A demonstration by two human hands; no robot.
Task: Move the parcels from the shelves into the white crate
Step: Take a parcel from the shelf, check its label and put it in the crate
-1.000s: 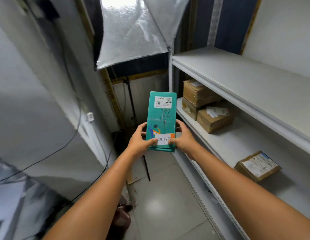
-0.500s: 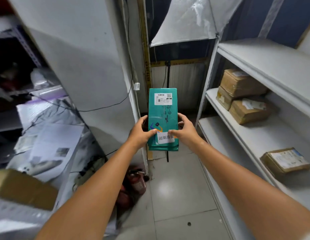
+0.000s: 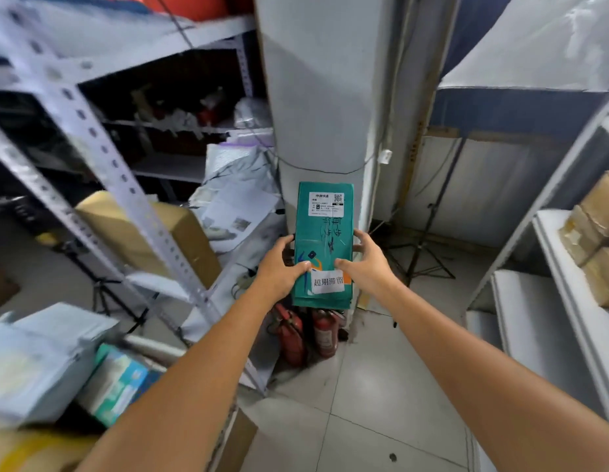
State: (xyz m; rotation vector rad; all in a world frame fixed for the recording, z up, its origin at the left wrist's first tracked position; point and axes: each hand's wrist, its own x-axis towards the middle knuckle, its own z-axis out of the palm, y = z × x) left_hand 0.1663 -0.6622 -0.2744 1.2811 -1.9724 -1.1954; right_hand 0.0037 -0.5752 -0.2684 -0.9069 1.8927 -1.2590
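Teal parcel (image 3: pixel 322 243): held upright in mid-air at arm's length, in front of a grey pillar (image 3: pixel 316 97). A white shipping label (image 3: pixel 326 203) sits near its top edge; a white sticker (image 3: pixel 327 281) sits near its bottom edge.

Left hand (image 3: pixel 282 267): grips the parcel's left edge, thumb across the front face. Right hand (image 3: pixel 364 264): grips the right edge in the same manner.

Two red fire extinguishers (image 3: pixel 325 332) stand on the tiled floor (image 3: pixel 381 386) at the pillar's base. Grey metal shelving (image 3: pixel 92 137) stands to the left. White shelves (image 3: pixel 551 301) to the right carry brown boxes (image 3: pixel 599 233).
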